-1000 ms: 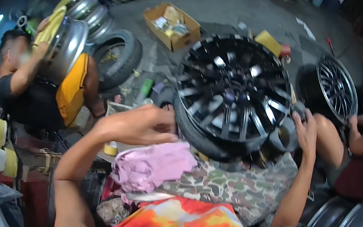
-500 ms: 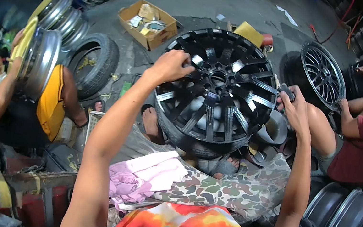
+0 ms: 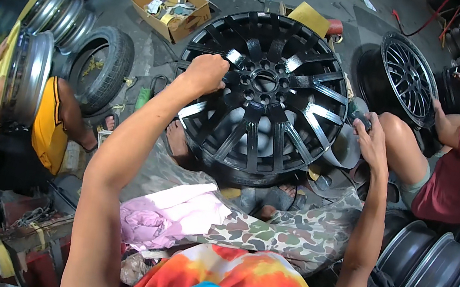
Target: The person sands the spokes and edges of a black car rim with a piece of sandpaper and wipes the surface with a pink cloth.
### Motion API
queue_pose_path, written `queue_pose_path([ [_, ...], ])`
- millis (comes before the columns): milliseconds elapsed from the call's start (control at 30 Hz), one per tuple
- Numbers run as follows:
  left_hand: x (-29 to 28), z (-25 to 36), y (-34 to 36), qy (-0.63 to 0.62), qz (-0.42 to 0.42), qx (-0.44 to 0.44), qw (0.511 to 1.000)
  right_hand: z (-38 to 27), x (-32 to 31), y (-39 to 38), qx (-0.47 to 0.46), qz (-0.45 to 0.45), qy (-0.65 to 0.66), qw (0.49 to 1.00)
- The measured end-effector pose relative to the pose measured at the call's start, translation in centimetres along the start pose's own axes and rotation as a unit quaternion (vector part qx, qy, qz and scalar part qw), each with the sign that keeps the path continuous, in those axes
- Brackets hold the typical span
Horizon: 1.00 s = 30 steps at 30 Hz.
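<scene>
A glossy black multi-spoke wheel rim (image 3: 254,108) lies face up before me, resting on a tyre-like round base. My left hand (image 3: 207,72) is closed at a spoke on its left side, the fingertips mostly hidden behind the knuckles. Just off the wheel's right edge, my right hand (image 3: 372,137) is closed on a small dark greenish pad (image 3: 360,110), whose exact kind I cannot make out. Over my lap lie a camouflage cloth (image 3: 282,229) and a pink and white cloth (image 3: 172,210).
An open cardboard box (image 3: 193,23) stands beyond the wheel, left of a yellow sheet (image 3: 309,18). One co-worker sits at left with a silver rim (image 3: 39,73); another at right with a dark mesh rim (image 3: 408,76). A tyre (image 3: 110,70) and stacked rims (image 3: 435,272) flank me.
The whole view has shifted, so the scene sits farther left and higher. My right hand and its pad have moved outward from the wheel's right edge. My left hand stays at the spokes.
</scene>
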<state>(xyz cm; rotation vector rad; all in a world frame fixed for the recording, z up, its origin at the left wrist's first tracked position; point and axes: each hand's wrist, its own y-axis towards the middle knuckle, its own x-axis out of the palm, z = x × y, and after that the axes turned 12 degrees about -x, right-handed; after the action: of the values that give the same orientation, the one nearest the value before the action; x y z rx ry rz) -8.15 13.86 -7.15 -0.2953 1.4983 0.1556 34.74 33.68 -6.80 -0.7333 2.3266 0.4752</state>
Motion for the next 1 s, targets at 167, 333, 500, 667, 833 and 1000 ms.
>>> queue_pose_path([
  [167, -0.3, 0.5, 0.5, 0.029, 0.025, -0.009, 0.999, -0.6, -0.2, -0.6, 0.008, -0.024, -0.039, 0.999],
  [333, -1.4, -1.6, -0.5, 0.063, -0.015, -0.088, 0.994, 0.1, -0.1, -0.5, 0.012, -0.001, 0.024, 1.000],
  [500, -0.8, -2.5, -2.3, 0.118, -0.012, -0.139, 0.983, -1.2, 1.8, 1.7, -0.031, 0.040, 0.068, 0.996],
  [667, -0.8, -2.9, -4.3, 0.111, 0.064, -0.122, 0.984, -1.6, 3.8, 3.8, -0.070, 0.022, 0.045, 0.996],
  [833, 0.2, -4.6, -3.5, 0.007, 0.083, -0.044, 0.995, -3.1, 3.8, 3.9, -0.105, 0.003, -0.101, 0.989],
  [1000, 1.1, -3.7, -0.5, -0.069, 0.062, -0.010, 0.996, 0.7, 1.8, 2.1, -0.003, 0.004, -0.150, 0.989],
])
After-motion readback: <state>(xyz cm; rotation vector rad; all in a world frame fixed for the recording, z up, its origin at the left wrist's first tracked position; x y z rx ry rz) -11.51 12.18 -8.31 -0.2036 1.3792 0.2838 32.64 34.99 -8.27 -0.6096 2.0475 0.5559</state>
